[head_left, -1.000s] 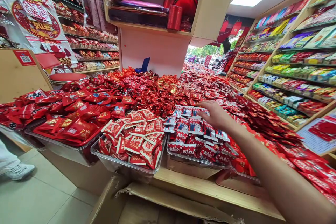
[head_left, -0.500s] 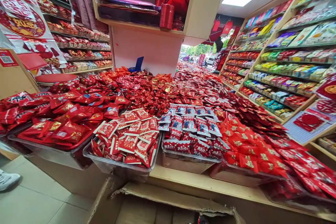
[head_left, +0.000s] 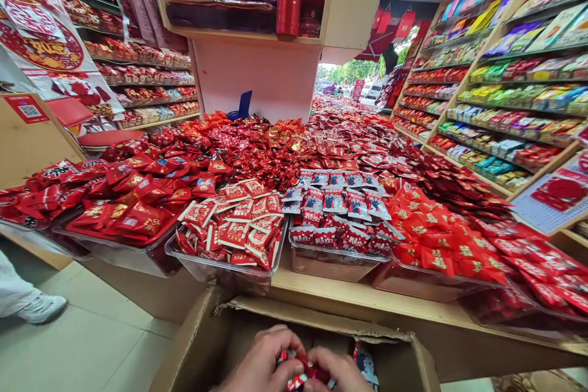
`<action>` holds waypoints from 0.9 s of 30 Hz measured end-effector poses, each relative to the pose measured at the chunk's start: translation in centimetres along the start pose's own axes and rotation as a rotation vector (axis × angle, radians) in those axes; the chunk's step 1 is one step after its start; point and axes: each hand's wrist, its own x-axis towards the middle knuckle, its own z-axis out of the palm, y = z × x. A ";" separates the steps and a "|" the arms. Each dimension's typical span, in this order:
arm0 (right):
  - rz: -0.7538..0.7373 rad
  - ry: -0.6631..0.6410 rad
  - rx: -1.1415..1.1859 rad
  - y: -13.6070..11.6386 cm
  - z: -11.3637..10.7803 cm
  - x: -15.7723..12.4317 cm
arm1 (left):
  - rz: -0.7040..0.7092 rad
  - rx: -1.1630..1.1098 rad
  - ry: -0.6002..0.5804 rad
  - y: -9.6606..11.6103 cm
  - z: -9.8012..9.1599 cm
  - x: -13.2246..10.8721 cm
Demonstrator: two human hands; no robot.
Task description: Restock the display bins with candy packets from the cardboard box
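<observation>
Both hands are down inside an open cardboard box (head_left: pixel 197 331) at the bottom of the view. My left hand (head_left: pixel 266 360) curls its fingers around small red-and-silver wrapped candy packets (head_left: pixel 298 373). Facing it, my right hand (head_left: pixel 339 372) closes on the same bunch from the other side, its fingertips close to the left thumb. Just right of the hands, a silver-and-dark candy packet (head_left: pixel 365 364) lies inside the box. The lower parts of both hands are cut off by the frame edge.
Clear plastic bins with silver-and-red packets (head_left: pixel 342 211), cream-edged red packets (head_left: pixel 236 223) and bright red packets (head_left: pixel 441 233) line the wooden counter edge (head_left: pixel 340 288). Stocked shelves (head_left: pixel 519 116) stand right. A person's white shoe (head_left: pixel 43 308) is on the tiled floor, left.
Both hands have come into view in the box, holding packets. The camera has tilted down a little, and the person's shoe at left shows further into the frame.
</observation>
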 end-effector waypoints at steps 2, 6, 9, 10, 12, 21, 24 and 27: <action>-0.006 0.088 0.094 -2.3 -1.9 -1.4 | 0.013 -0.206 0.076 1.8 -0.4 -0.2; 0.044 0.290 0.368 -5.8 -4.7 -2.9 | 0.066 -0.560 0.249 4.4 -1.0 0.2; 0.084 0.502 0.686 -6.0 -5.2 -2.5 | 0.127 -0.667 0.342 5.0 -1.6 1.1; 0.094 0.573 0.796 -5.8 -5.2 -2.2 | 0.127 -0.700 0.337 5.0 -1.7 1.3; 0.097 0.667 0.958 -5.7 -5.1 -1.7 | 0.090 -0.781 0.241 5.1 -1.7 1.7; -0.010 0.697 0.695 -6.7 -3.4 -0.7 | 0.141 -0.725 0.052 5.1 -0.4 2.2; 0.006 0.613 0.643 -6.2 -3.4 -0.9 | 0.116 -0.595 0.044 4.2 -0.8 1.8; -0.014 0.510 0.602 -5.9 -3.9 -0.9 | 0.110 -0.474 0.013 3.9 -1.2 1.4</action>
